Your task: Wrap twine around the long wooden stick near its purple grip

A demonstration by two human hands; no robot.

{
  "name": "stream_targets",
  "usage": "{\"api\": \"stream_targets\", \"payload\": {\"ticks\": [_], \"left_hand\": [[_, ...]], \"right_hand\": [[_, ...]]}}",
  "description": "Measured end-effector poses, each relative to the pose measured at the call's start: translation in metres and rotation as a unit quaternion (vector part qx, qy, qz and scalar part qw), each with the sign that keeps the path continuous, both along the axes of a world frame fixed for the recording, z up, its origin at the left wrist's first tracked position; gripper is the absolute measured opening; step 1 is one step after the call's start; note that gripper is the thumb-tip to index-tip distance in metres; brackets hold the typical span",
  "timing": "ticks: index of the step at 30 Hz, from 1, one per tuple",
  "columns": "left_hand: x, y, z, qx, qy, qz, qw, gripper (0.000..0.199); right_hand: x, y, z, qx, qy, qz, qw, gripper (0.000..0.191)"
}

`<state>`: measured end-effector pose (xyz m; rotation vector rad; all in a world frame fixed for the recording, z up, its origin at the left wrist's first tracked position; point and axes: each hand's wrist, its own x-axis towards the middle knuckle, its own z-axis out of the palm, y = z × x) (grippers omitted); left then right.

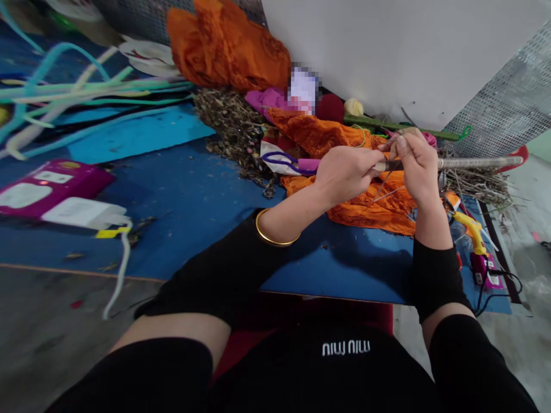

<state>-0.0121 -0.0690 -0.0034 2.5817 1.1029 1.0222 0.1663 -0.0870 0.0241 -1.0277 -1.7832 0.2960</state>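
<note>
A long, thin stick [477,163] lies level across both hands, pale and banded at its right end and darker brown between the hands. My left hand [344,175], with a gold bangle at its wrist, is closed around the stick's left part. My right hand [416,163] is closed on the stick further right, thumb and fingers pinched near its top. Thin strands [383,186] hang between the hands; what the fingertips pinch is too small to make out. A pink section [307,164] shows left of my left hand, beside a dark blue loop [279,156].
Orange cloth [374,209] lies under the hands, with dried plant stems [232,135] to the left. Fuzzy coloured stems [86,92], a magenta box [55,186] and a yellow glue gun [471,229] rest on the blue table [206,223]. A white panel [387,51] stands behind.
</note>
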Motion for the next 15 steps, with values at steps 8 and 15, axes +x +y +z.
{"api": "stream_targets", "payload": {"ticks": [8, 15], "left_hand": [[-0.053, 0.036, 0.013, -0.047, -0.104, 0.018, 0.993, 0.022], [-0.093, 0.046, 0.031, -0.048, -0.075, 0.084, 0.992, 0.020]], "right_hand": [[0.060, -0.007, 0.023, -0.063, 0.206, -0.039, 0.976, 0.042], [0.154, -0.007, 0.024, -0.041, 0.296, -0.253, 0.920, 0.035]]}}
